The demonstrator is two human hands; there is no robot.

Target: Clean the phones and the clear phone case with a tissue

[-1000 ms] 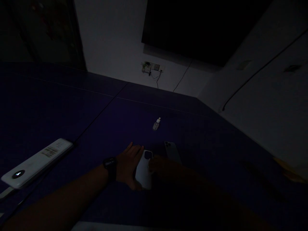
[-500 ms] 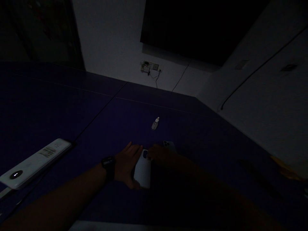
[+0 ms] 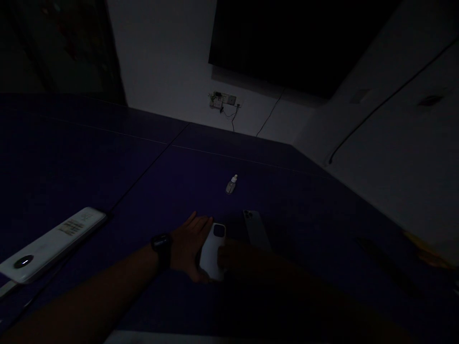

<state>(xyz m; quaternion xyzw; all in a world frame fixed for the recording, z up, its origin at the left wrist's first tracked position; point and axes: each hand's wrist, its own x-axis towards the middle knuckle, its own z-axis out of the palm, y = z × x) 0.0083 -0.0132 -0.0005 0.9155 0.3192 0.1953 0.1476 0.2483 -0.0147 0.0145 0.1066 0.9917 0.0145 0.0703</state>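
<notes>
A light-coloured phone case (image 3: 211, 255) with a dark camera cutout lies on the dark blue surface. My left hand (image 3: 190, 246), with a dark watch on its wrist, grips the case along its left side, fingertips at the top corner and thumb at the bottom. On the right part of the case rests my right hand (image 3: 231, 255), its fingers curled; anything inside them is too dark to make out. Just right of that hand lies a phone (image 3: 257, 231), back up, its lower end hidden by my arm.
A small bottle with a white top (image 3: 231, 185) lies beyond the case. A long white device with a lit display (image 3: 53, 243) is at the left. At the right is a dark flat object (image 3: 385, 263). Sockets with cables (image 3: 224, 99) sit on the far wall below a large black screen (image 3: 287, 43).
My right hand has slid down from the camera cutout to the lower middle of the case, uncovering the cutout and more of the phone. My left hand stays put.
</notes>
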